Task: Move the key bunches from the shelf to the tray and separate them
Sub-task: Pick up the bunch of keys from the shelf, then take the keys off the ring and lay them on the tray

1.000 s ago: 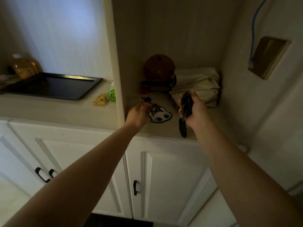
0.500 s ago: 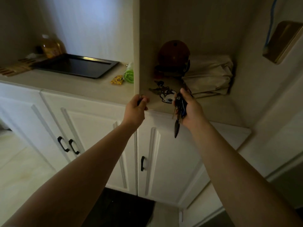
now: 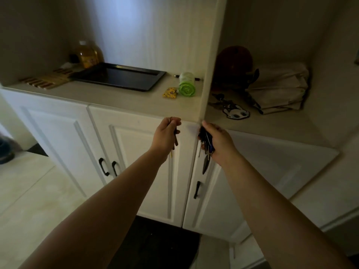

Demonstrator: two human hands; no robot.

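My left hand [image 3: 165,135] is closed around a small key bunch [image 3: 175,135]; its ring shows above my fingers and a key hangs below. My right hand [image 3: 219,143] grips a larger dark key bunch [image 3: 206,147] with a long dark piece dangling under it. Both hands hover in front of the counter edge, off the shelf [image 3: 272,123]. Another key bunch with a white cartoon charm [image 3: 232,111] lies on the shelf to the right of the divider. The black tray [image 3: 120,77] rests on the counter to the upper left.
A vertical divider panel [image 3: 211,61] separates the counter from the shelf nook. A green roll [image 3: 186,85] and yellow tag [image 3: 170,93] lie beside the tray. A wooden rack [image 3: 46,80] and oil bottle [image 3: 88,55] stand at far left. Folded cloth [image 3: 279,88] and a brown round object [image 3: 234,63] sit on the shelf.
Both hands have drawn back out of the shelf nook, each carrying a key bunch, and shifted left toward the counter. The view has panned left; the charm bunch stays on the shelf.
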